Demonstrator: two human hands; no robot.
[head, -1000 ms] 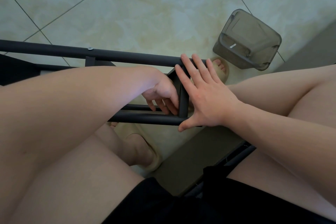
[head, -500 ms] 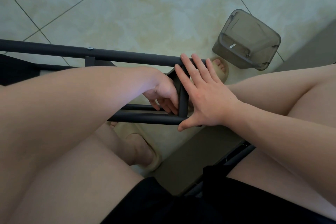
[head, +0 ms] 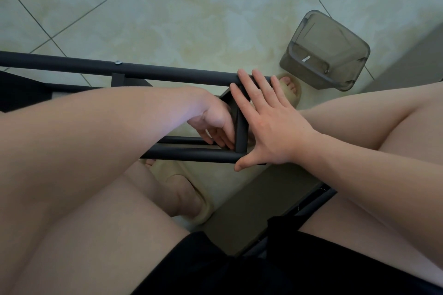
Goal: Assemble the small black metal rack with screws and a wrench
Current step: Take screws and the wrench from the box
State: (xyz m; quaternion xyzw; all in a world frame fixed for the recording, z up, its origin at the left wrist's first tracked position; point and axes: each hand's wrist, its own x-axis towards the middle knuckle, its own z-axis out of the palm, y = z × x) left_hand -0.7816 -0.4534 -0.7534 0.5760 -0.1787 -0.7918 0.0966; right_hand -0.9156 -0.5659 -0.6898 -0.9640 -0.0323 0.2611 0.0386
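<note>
Right hand (head: 271,127) is pressed flat, fingers straight, against the rack (head: 191,154) end; hold of left hand (head: 215,124) beside it cannot be told. Rack is judged stiff, smooth-tubed; best gripped at joints.

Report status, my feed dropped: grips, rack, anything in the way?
Right grip flat, pressing rack end. Left grip fingers curled inside rack corner, hold hidden. Tub apart, nothing blocking.

Head-worn camera (wide-angle) looks steeply down, close over rack (head: 167,74) and floor (head: 191,7)
</note>
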